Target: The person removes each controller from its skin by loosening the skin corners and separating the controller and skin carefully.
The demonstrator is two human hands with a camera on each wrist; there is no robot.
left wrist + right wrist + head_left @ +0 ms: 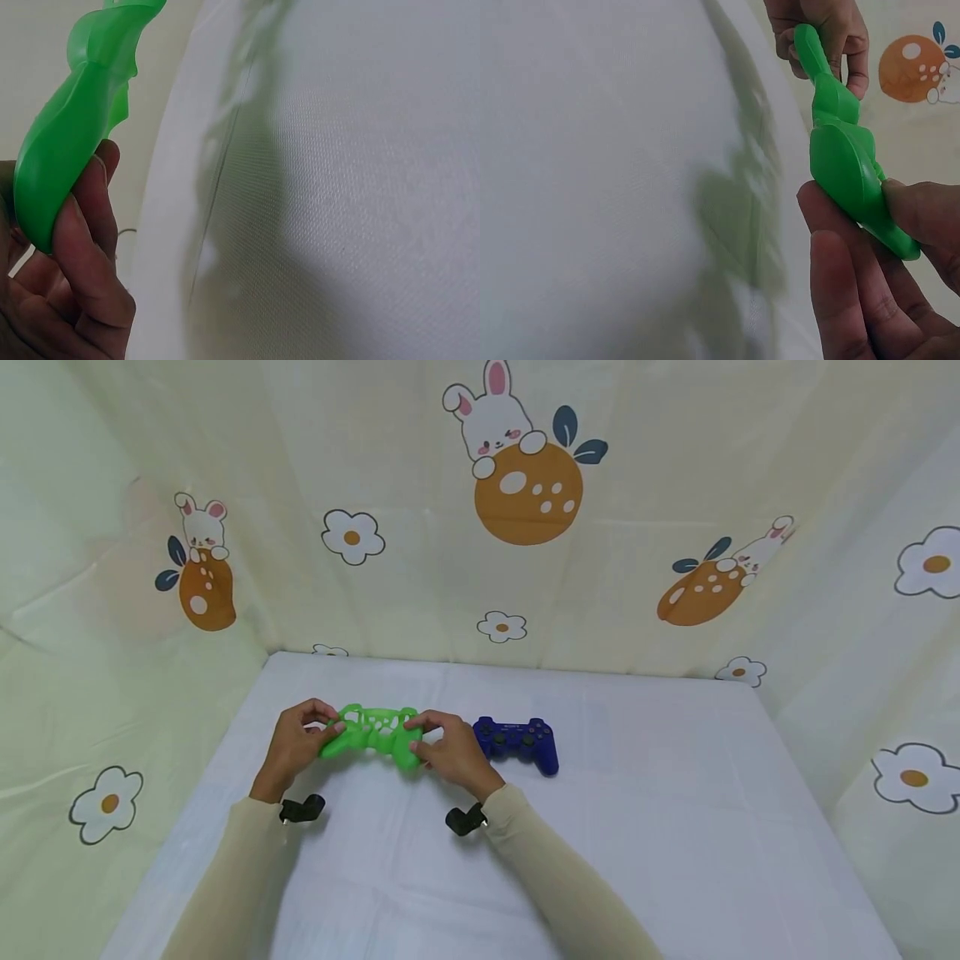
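Observation:
A bright green silicone controller cover (382,741), with cut-outs for buttons and sticks, is held up just above the white table. My left hand (296,742) pinches its left grip between thumb and fingers. The right hand (452,750) pinches the other end, thumb on one face and fingers behind. In the left wrist view the cover (64,142) slants up from the fingers. The right wrist view shows the cover (847,165) edge-on, spanning both hands. Just right of the right hand lies a dark blue game controller (517,743), its left grip partly hidden behind that hand.
The white tabletop (675,810) spreads under both forearms. Behind it hangs a cream curtain (405,602) printed with rabbits, oranges and flowers. Black straps with small camera mounts (303,808) sit on both wrists.

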